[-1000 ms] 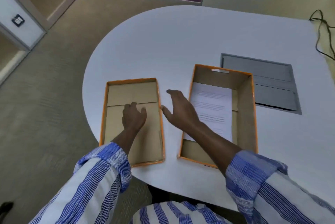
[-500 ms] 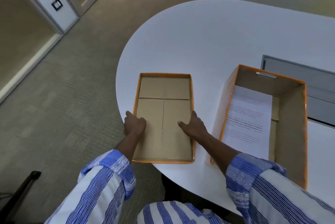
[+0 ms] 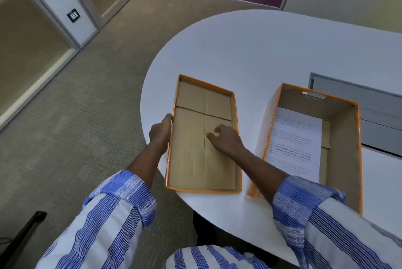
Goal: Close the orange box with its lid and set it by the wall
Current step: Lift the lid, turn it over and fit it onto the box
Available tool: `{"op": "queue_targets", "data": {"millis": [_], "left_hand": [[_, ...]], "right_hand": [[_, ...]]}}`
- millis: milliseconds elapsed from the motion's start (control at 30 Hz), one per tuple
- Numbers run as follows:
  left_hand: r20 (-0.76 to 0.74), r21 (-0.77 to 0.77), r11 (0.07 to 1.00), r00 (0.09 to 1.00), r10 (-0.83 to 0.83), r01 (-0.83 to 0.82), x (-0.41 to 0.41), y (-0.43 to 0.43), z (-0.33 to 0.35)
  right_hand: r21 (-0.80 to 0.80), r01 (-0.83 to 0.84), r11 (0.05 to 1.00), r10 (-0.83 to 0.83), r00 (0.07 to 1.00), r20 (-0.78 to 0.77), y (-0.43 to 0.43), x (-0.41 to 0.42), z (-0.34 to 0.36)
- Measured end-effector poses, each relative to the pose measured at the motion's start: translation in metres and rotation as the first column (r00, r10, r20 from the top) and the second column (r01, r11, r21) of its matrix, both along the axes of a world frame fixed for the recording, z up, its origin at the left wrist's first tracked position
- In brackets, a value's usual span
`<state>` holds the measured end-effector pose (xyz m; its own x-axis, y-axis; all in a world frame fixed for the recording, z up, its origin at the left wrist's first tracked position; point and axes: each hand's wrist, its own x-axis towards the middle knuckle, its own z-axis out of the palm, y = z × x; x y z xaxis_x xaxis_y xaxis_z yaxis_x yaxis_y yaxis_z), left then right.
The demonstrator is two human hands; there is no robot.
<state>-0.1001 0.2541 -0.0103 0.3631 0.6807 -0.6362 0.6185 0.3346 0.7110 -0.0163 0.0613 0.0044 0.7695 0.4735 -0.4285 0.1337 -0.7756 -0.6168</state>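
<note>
Shallow orange cardboard lid (image 3: 203,138) inside-up on white rounded surface (image 3: 261,55). Left hand (image 3: 161,131) grip clasps lid's left rim; right hand (image 3: 226,139) curled loosely inside. Deep orange cardboard box (image 3: 345,144) beside, printed paper sheet (image 3: 293,138) within.

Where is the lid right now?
The lid lies inside-up at the table's near edge, left of the open orange box.

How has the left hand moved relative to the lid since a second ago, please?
Yes. The left hand has shifted from resting inside the lid outward to its left outer wall, which it now touches; the lid lies beside the orange box.
</note>
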Motion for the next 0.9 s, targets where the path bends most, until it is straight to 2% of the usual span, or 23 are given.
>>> {"op": "queue_targets", "data": {"millis": [133,233,400,467,533,667,733,833,900], "left_hand": [[0.114,-0.031,0.999,0.993,0.029,-0.026,0.024,-0.013,0.035],[0.184,-0.05,0.999,0.983,0.009,0.0,0.038,-0.028,0.053],[0.263,-0.091,0.993,0.964,-0.045,0.071,0.041,-0.048,0.058],[0.241,-0.087,0.99,0.967,-0.084,0.107,0.037,-0.055,0.05],[0.187,-0.084,0.988,0.976,-0.114,0.131,0.031,-0.063,0.037],[0.028,-0.038,0.981,0.982,-0.189,0.19,0.017,-0.083,0.01],[0.025,-0.156,0.965,0.978,-0.208,0.209,0.01,-0.094,0.006],[0.165,-0.403,0.88,0.966,-0.199,0.25,0.009,-0.108,0.008],[0.226,-0.429,0.854,0.95,-0.214,0.294,0.016,-0.117,0.009]], "right_hand": [[0.208,-0.035,0.978,0.055,0.995,-0.087,0.029,-0.011,0.042],[0.236,-0.064,0.97,0.086,0.993,-0.086,0.036,-0.015,0.063],[0.288,0.005,0.958,0.01,0.999,-0.053,0.015,-0.002,0.08],[0.337,0.063,0.94,-0.034,0.995,-0.093,0.003,0.007,0.086],[0.409,0.137,0.902,-0.058,0.978,-0.2,-0.009,0.019,0.093],[0.58,0.256,0.773,0.014,0.908,-0.418,-0.042,0.041,0.11],[0.637,0.308,0.706,0.051,0.876,-0.48,-0.063,0.049,0.115],[0.666,0.395,0.632,0.075,0.825,-0.56,-0.097,0.061,0.118],[0.665,0.432,0.609,0.056,0.813,-0.579,-0.122,0.069,0.119]]}}
